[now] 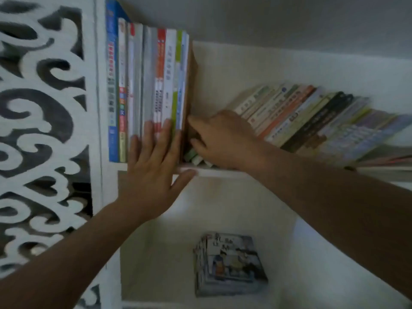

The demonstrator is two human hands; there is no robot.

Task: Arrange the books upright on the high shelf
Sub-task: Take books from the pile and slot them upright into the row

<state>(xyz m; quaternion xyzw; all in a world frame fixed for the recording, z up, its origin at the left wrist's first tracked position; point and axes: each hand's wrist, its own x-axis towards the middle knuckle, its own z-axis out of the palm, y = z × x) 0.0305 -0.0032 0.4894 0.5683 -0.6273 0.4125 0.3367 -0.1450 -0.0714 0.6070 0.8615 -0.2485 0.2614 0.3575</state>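
Several upright books (pixel 147 85) stand packed at the left end of the high white shelf (pixel 223 172). My left hand (pixel 151 170) lies flat against their spines, fingers spread, thumb on the shelf's front edge. A brown book (pixel 189 90) stands at the right of this group. My right hand (pixel 223 139) reaches into the gap beside it, fingers touching the brown book and the lower ends of the leaning books (pixel 312 121). Those books slant to the left in a long row across the shelf's right part.
A white carved screen (pixel 44 130) with dark openings stands to the left of the shelf unit. On the lower shelf lies a small stack of picture books (pixel 229 264). The grey ceiling is right above the upright books.
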